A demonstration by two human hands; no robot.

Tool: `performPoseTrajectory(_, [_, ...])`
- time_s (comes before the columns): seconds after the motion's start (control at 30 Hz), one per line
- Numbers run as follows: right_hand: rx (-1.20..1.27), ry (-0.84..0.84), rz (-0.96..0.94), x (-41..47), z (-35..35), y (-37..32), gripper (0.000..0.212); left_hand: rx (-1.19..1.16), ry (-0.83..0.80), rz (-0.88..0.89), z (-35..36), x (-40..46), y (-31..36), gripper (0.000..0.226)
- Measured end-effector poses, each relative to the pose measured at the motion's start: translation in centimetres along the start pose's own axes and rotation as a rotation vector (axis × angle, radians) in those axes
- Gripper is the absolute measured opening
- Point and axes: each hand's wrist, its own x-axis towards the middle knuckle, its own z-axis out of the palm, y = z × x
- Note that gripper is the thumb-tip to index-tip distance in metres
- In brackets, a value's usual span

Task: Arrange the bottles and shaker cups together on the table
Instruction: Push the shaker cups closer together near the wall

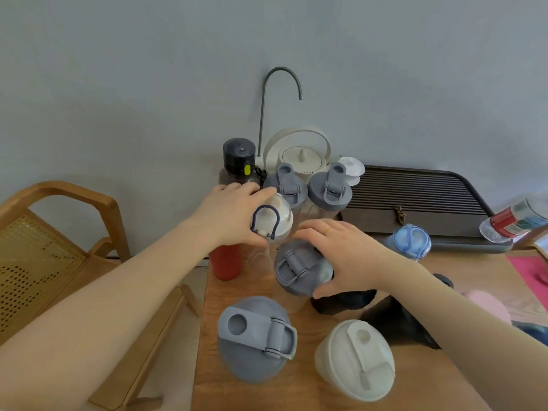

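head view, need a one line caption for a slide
Left hand grips a clear loop-lidded bottle, right hand a grey-lidded shaker cup, among others crowding the wooden table.

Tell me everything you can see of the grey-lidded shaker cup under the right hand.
The shaker cup has a blue-grey plastic lid with a hinged flip cap and a carry loop; its clear body is barely visible below. It stands on the wooden table, appearing tilted toward the camera. The right hand has a grip on the lid's right rim, fingers over the far edge, thumb at the near edge.
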Motion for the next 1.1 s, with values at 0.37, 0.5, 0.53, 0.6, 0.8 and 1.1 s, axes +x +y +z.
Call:
performPoseTrajectory(0.37, [0.147, -0.202, 0.360, -3.6, 2.8, 2.7, 0.114, -0.263, 0.281, 0.449, -1.0, -1.7, 5.3, 0.045])
performPoseTrajectory(0.5, [0.003, -0.179, 0.287, -2.6, 4.5, 2.0, 0.101, 0.047, -0.102, 0.491, -0.6, -0.6, 7.3, 0.076])
performPoseTrajectory(0.53, [-0.020, -0.176, 0.285, -2.7, 4.6, 2.0, 0.096, 0.144, -0.176, 0.499, -0.6, -0.3, 7.6, 0.082])
performPoseTrajectory(0.6, [-0.033, -0.202, 0.278, -3.5, 4.7, 2.4, 0.090, 0.276, -0.234, 0.527, -0.6, 0.1, 8.2, 0.088])
performPoseTrajectory(0.8, [0.038, -0.202, 0.264, -6.0, 3.7, 2.9, 0.089, 0.420, -0.342, 0.509, 0.5, 0.8, 9.4, 0.103])
performPoseTrajectory(1.1, [-0.050, -0.279, -0.099, -12.4, 5.6, -0.8, 0.094, 0.369, -0.299, 0.433, 1.2, 2.0, 10.1, 0.083])
